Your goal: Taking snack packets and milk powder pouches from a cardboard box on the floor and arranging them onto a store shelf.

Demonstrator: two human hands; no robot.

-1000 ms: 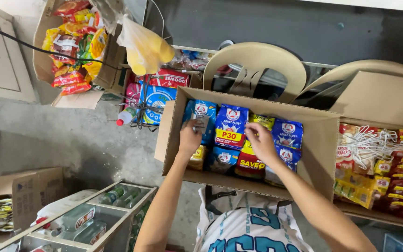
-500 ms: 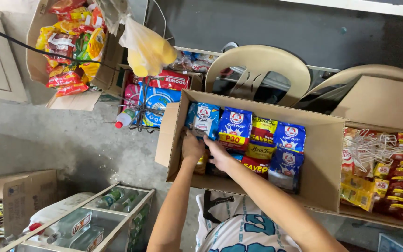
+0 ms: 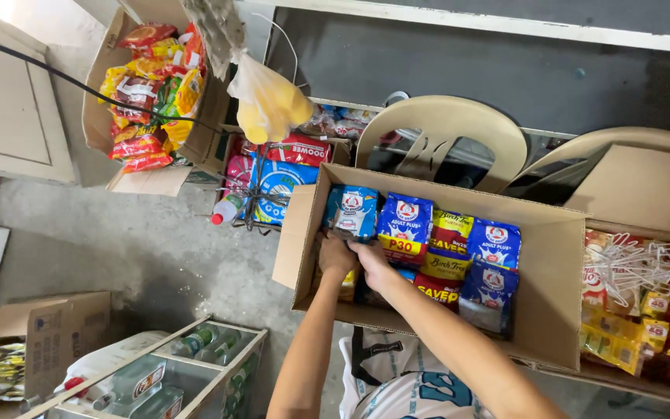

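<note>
**Both hands pressed into the left end of a carton of pouches**

Nearest the camera, a white printed shirt (image 3: 397, 380) and two bare forearms are seen rising toward an open cardboard carton (image 3: 552, 310). The left hand (image 3: 336, 256) and the right hand (image 3: 371, 264) are held close together, touching or nearly so, low in the carton's left end beside its left wall. Both are curled narrow around packets there, though exactly what is gripped cannot be told, since the fingers are sunk among the goods. A blue pouch (image 3: 352, 211) is seen standing just beyond the knuckles, and a second blue pouch (image 3: 403, 225) just right of it, with red-and-yellow packs (image 3: 447, 240) farther right.

As a judgement, the work would be done best if the packets were kept upright and pushed snugly against the left wall, with the flap held clear and the standing row not tipped.

At the near left, a wire crate of bottles (image 3: 195, 365) and a small box (image 3: 32, 341) are seen on the concrete floor. To the right, a tray of sachets and white hangers (image 3: 637, 264) is set just beside the carton. Farther off, beige plastic chairs (image 3: 443, 132), a hanging yellow bag (image 3: 269, 105) and a box of snack bags (image 3: 149, 85) are shown.
</note>
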